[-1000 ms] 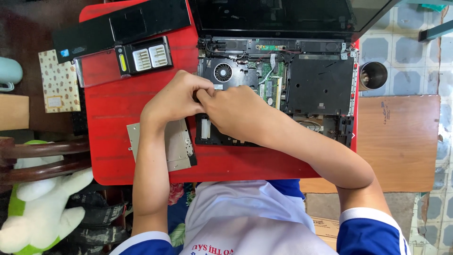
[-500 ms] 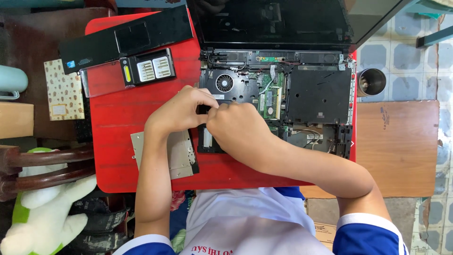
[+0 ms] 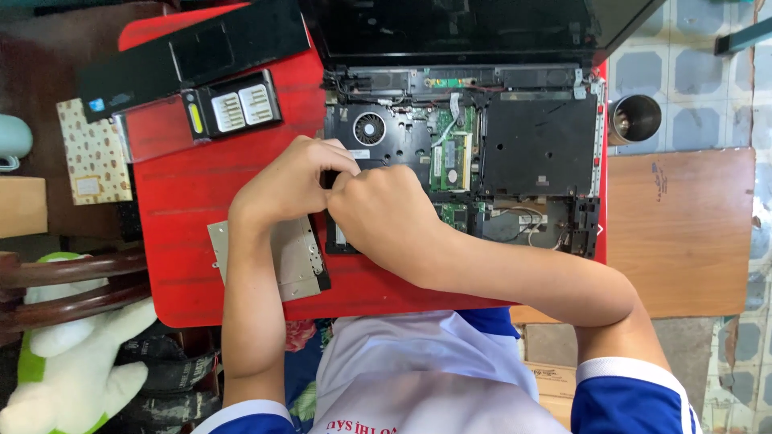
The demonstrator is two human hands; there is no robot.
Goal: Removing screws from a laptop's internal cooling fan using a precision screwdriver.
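1. The opened laptop chassis (image 3: 482, 161) lies on a glossy red table (image 3: 201, 193), its matte black plastic frame exposing a green circuit board (image 3: 454, 157) and a round fan (image 3: 370, 128).
2. A flat grey metal optical drive (image 3: 281, 257) sits at 7 o'clock of the chassis, under the left forearm.
3. Since half a second ago, both hands stay pressed together at the chassis's left edge; the view has barely shifted.
4. The left hand (image 3: 289, 181) and right hand (image 3: 382, 213) curl narrowly, fingertips meeting; whatever they pinch is hidden.
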